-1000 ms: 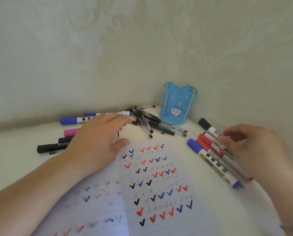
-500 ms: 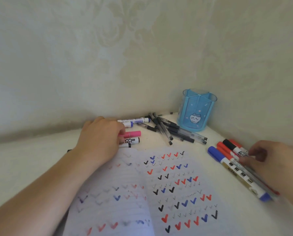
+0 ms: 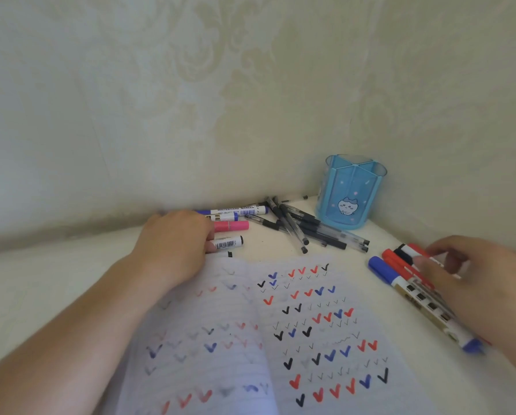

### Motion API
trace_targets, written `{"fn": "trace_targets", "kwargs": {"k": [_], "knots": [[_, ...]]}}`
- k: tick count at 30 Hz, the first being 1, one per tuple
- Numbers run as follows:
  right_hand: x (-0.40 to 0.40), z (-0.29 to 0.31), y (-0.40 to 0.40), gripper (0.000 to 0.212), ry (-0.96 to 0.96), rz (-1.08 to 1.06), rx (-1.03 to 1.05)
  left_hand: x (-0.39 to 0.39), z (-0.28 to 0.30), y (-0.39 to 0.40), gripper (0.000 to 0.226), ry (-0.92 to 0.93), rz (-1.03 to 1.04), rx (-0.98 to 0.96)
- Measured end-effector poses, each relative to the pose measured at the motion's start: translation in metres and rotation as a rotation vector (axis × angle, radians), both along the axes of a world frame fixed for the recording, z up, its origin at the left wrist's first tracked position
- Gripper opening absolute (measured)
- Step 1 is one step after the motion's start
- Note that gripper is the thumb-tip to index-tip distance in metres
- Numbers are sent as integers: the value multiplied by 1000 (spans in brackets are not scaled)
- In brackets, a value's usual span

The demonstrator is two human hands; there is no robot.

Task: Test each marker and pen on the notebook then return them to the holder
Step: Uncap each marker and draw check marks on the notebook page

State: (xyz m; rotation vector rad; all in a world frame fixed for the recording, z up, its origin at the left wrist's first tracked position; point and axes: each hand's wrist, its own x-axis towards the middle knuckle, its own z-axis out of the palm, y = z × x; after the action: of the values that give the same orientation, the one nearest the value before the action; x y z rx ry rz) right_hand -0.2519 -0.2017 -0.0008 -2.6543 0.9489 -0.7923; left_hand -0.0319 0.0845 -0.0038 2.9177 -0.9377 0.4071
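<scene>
You face a pale wall (image 3: pixel 191 100) with a faint embossed damask pattern, and it fills the upper half of your view. To your right a second wall (image 3: pixel 475 130) with the same pattern meets it in a corner. Below both lies a cream-white tabletop (image 3: pixel 41 280), its far edge running along the foot of the walls.

The pale table (image 3: pixel 35 283) carries an open notebook (image 3: pixel 280 339), scattered markers, black pens (image 3: pixel 304 227), and a seemingly empty blue holder (image 3: pixel 351 193).

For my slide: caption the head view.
Hands rest on marker groups flanking a tick-covered notebook; blue holder stands empty.
</scene>
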Motion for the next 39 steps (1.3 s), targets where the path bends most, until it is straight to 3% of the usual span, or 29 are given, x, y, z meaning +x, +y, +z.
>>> {"fn": "trace_targets", "kwargs": {"k": [4,7,10,13,17,20,22,25,30,35,39], "knots": [[-5,15,22,10,-189,129,68,-4,12,-1,14,-18,-84,-298],[-9,23,48,17,-335,402,221,-29,26,-10,13,19,-387,-642],[-10,21,73,42,-267,691,325,-59,28,-18,17,145,-770,-542],[-7,14,87,57,-191,803,375,-68,18,-24,23,187,-956,-407],[-4,8,88,39,-250,738,220,-73,8,-30,25,282,-937,-372],[-6,9,85,26,-414,658,331,-69,5,-29,25,309,-828,-385],[-9,12,89,29,-457,687,421,-69,5,-28,25,311,-808,-380],[-11,15,100,32,-396,839,555,-79,6,-30,23,285,-868,-339],[-7,9,101,15,-410,908,714,-87,13,-28,28,227,-931,-247],[-9,8,95,15,-357,962,688,-83,9,-30,21,346,-975,-261],[-9,11,88,28,-473,919,775,-76,9,-26,47,431,-908,-321]]}}
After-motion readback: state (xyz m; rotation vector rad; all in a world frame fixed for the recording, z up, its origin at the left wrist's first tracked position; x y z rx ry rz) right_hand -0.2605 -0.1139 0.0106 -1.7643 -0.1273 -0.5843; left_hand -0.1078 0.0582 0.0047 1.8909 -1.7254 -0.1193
